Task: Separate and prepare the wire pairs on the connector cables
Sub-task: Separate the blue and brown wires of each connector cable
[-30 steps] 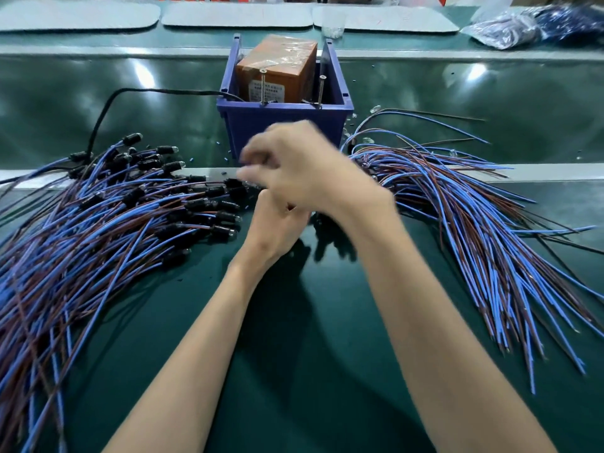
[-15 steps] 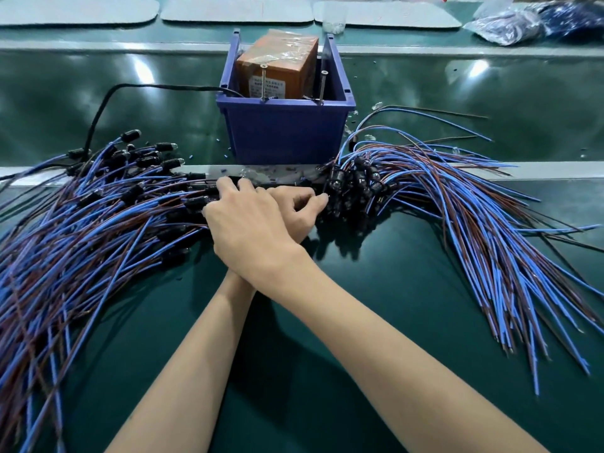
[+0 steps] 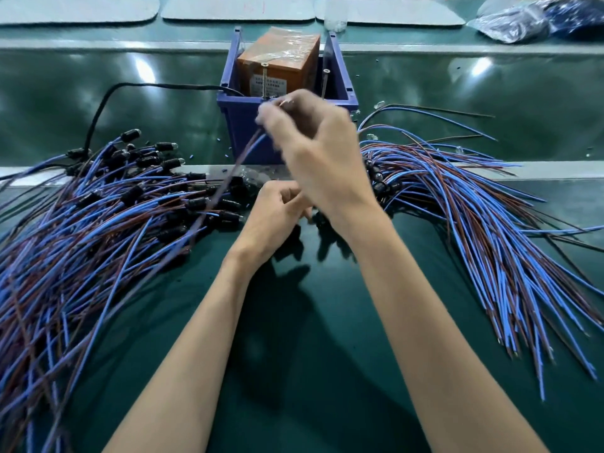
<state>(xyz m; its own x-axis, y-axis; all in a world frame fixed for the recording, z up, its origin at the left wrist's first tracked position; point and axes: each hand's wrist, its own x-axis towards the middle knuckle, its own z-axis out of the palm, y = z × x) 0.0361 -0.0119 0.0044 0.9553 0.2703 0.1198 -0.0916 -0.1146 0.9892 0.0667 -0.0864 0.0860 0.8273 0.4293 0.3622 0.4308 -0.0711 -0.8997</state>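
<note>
The right hand (image 3: 320, 158), which half a second ago lay low over the left hand (image 3: 274, 214) beside the connectors, is now up in front of the blue bin (image 3: 235, 129), and a wire pair (image 3: 228, 181) has come up with it.

On the left of the green tabletop (image 3: 310, 338) lies a broad left heap (image 3: 81, 230) of blue and brown cables, their black connectors pointing toward the middle. A black cord (image 3: 101, 106) loops over the far part of this heap and runs to the bin's rim.

The wire pair, one blue and one brown strand, slants from the right hand's fingertips down and to the left, across the connectors of the left heap. It is blurred, and its lower end is lost among the cables.

The left hand rests on the tabletop just in front of the bin, fingers curled inward. Whether they grip anything cannot be told, as the right wrist crosses over them.

The bin holds an orange box (image 3: 281, 60) wrapped in clear film, and two screws (image 3: 264, 80) stand upright at its near rim.

The right hand pinches the upper end of the wire pair between thumb and fingers; the fingertips are blurred.

To the right spreads the right heap (image 3: 474, 223) of cables, connectors toward the hands and loose ends fanning to the near right. A plastic bag (image 3: 513, 19) lies at the far right corner.
</note>
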